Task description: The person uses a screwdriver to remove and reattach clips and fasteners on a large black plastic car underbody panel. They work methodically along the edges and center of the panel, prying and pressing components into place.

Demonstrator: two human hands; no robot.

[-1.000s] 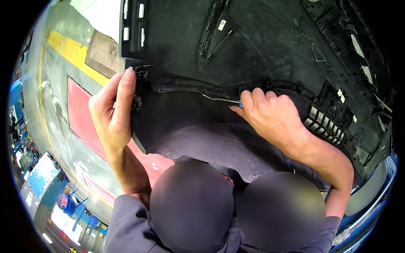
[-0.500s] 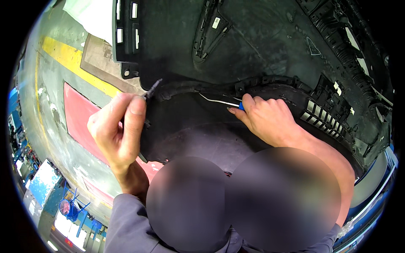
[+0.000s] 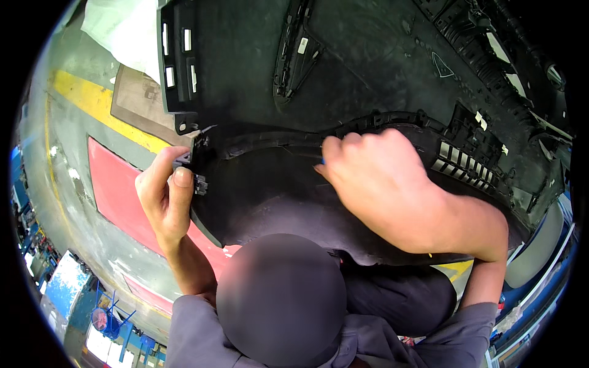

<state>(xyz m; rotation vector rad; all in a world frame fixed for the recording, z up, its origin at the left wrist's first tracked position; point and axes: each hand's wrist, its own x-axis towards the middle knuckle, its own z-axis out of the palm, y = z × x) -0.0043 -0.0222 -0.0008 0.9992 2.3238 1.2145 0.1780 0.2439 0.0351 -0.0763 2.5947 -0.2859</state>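
Note:
A large black plastic bumper cover lies in front of me, its inner side with ribs and brackets showing. At its left corner my left hand is closed, thumb and forefinger pinching a small grey plastic clip against the edge. Another small grey clip sits just beside the thumb. My right hand is wrapped round a hook pick over the curved seam strip. Only a bit of its blue handle shows by the fingers; its metal shaft is hidden.
A triangular black bracket is on the panel's upper part. White sheeting hangs at the upper left. On the floor are a yellow line and a red patch. A blue stand is at the lower left.
My left hand has moved down and slightly left, bringing the grey clip against the corner. The right hand has turned and shifted left, covering the pick's metal shaft.

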